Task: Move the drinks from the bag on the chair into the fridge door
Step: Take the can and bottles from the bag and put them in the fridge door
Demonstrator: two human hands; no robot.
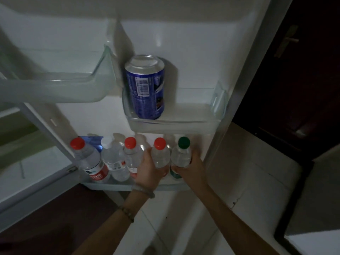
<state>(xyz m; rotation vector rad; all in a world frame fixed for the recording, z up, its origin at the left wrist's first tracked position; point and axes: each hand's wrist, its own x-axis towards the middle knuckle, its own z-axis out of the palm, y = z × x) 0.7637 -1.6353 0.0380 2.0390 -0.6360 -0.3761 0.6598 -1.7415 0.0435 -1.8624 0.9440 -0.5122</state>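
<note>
The open fridge door fills the view. Its bottom shelf (pixel 103 185) holds several clear water bottles in a row. My left hand (pixel 150 172) is wrapped around a red-capped bottle (pixel 161 153) standing in the shelf. My right hand (pixel 191 167) grips the green-capped bottle (pixel 182 153) at the row's right end. To the left stand another red-capped bottle (pixel 131 155), a white-capped bottle (pixel 112 159) and a red-capped, red-labelled bottle (pixel 88 159). A blue can (pixel 145 85) stands upside down in the middle right shelf (pixel 184 122). The bag and chair are out of view.
An empty clear door bin (pixel 55 89) sits at upper left. The fridge's interior (pixel 27 153) is at the far left. A dark wooden door (pixel 294 70) with a handle lies to the right, above pale floor tiles (pixel 248 181).
</note>
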